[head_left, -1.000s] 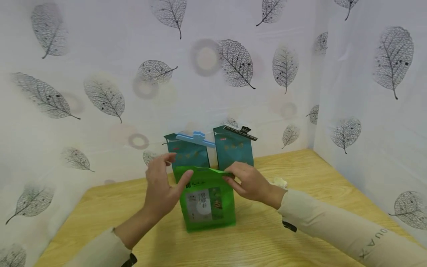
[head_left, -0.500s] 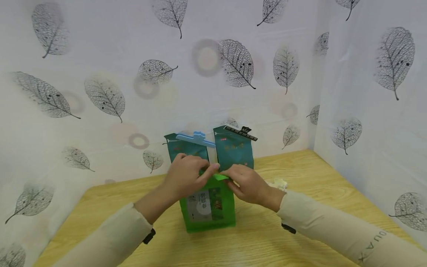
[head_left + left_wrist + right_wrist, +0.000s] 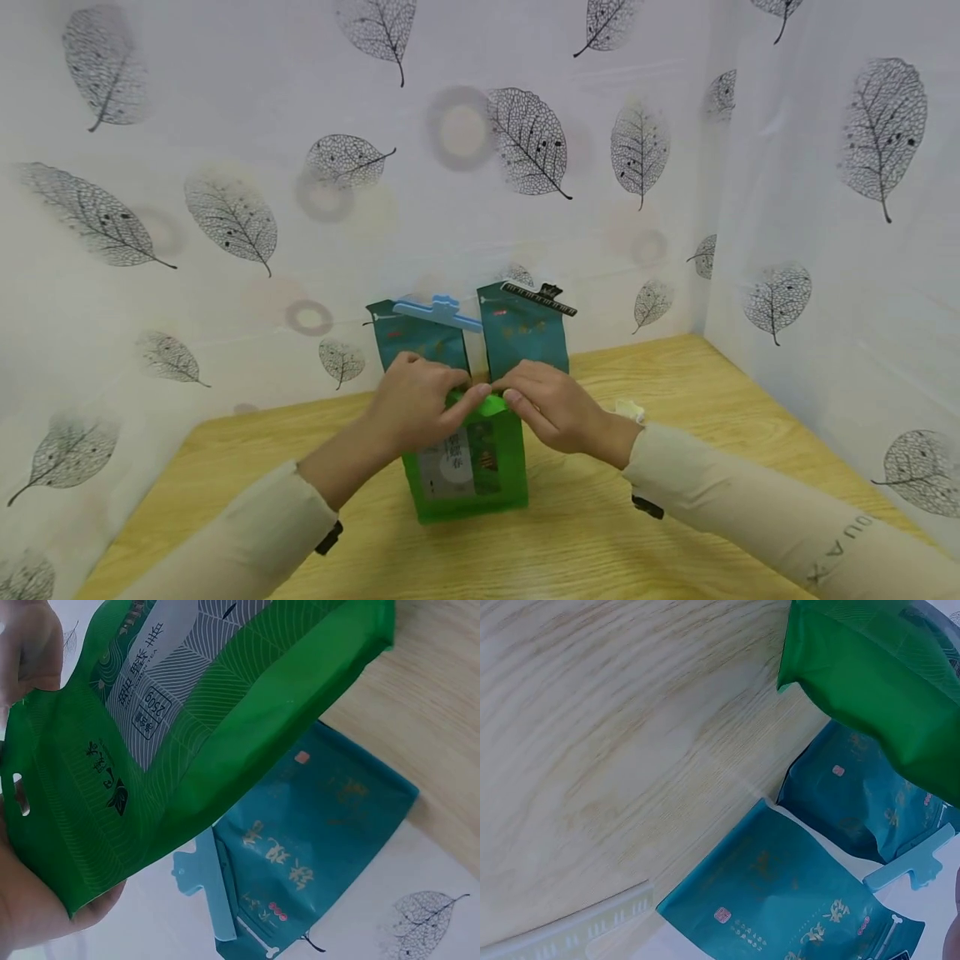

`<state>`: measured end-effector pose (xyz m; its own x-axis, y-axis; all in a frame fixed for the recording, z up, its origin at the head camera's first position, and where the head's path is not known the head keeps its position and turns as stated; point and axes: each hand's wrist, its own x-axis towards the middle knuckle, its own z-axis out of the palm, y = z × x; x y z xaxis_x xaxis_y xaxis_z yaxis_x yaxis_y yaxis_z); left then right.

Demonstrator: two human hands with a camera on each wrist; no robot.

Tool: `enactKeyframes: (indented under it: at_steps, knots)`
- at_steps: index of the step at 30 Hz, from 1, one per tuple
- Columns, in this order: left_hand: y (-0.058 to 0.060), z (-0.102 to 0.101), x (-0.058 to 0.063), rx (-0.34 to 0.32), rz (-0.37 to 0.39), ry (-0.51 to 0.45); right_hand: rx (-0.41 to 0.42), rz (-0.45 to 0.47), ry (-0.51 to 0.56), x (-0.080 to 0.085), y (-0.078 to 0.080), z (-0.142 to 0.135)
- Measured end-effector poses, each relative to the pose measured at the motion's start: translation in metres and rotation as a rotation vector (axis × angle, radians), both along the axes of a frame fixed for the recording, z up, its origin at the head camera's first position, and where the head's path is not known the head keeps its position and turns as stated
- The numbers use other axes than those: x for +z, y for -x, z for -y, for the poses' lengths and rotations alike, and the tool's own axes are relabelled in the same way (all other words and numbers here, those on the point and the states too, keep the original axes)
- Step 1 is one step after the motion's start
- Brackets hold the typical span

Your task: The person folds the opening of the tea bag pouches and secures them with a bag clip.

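Observation:
A bright green tea bag (image 3: 504, 471) with a grey label stands upright on the table. My left hand (image 3: 420, 404) grips the left part of its top edge, thumb pointing right. My right hand (image 3: 555, 408) pinches the top edge at the right, and the thumbs nearly meet. In the left wrist view, the green bag (image 3: 90, 780) has a slot near its top, and the left hand (image 3: 37, 907) curls its fingers behind it. The right wrist view shows the side of the green bag (image 3: 885, 697). Part of the top edge is hidden by the hands.
Behind stand two teal bags, the left teal bag (image 3: 420, 337) with a blue clip (image 3: 438, 312) and the right teal bag (image 3: 525, 333) with a black clip (image 3: 540, 297). A small cream-coloured object (image 3: 630, 410) lies past the right wrist. A leaf-patterned curtain (image 3: 247, 108) encloses the wooden table (image 3: 600, 533).
My left hand has moved right from beside the green bag, fingers spread, to grip its top edge. The top looks folded forward and lower. The right hand stays at the top's right part.

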<state>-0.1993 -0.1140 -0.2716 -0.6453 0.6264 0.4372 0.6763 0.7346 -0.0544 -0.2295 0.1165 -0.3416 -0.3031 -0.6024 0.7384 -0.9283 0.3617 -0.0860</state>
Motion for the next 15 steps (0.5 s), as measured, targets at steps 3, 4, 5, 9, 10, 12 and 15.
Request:
enactKeyframes:
  at_steps: [3, 4, 5, 9, 10, 12, 15]
  knots:
    - [0.0, 0.0013, -0.0009, -0.029, -0.029, 0.0, -0.014, 0.043, 0.007, 0.0001, -0.0007, 0.0023]
    - [0.0, 0.0018, -0.0012, -0.034, -0.033, 0.001, -0.013, 0.053, 0.009, -0.0003, -0.0006, 0.0028]
    - [-0.0003, 0.0021, -0.001, -0.038, -0.036, 0.002, -0.012, 0.065, 0.009, -0.0004, -0.0006, 0.003]
    - [-0.0009, 0.0036, -0.0009, -0.041, -0.032, 0.013, 0.001, 0.084, 0.001, -0.0015, -0.0002, 0.0036]
    - [-0.0011, 0.0039, -0.0009, -0.039, -0.031, 0.02, 0.006, 0.083, -0.004, -0.0017, -0.0002, 0.0037]
    - [-0.0014, 0.0043, -0.0011, -0.04, -0.037, 0.031, 0.011, 0.083, -0.016, -0.0025, 0.0001, 0.004]
    - [-0.002, 0.0048, -0.0016, -0.039, -0.048, 0.042, 0.016, 0.079, -0.029, -0.004, 0.0, 0.0043]
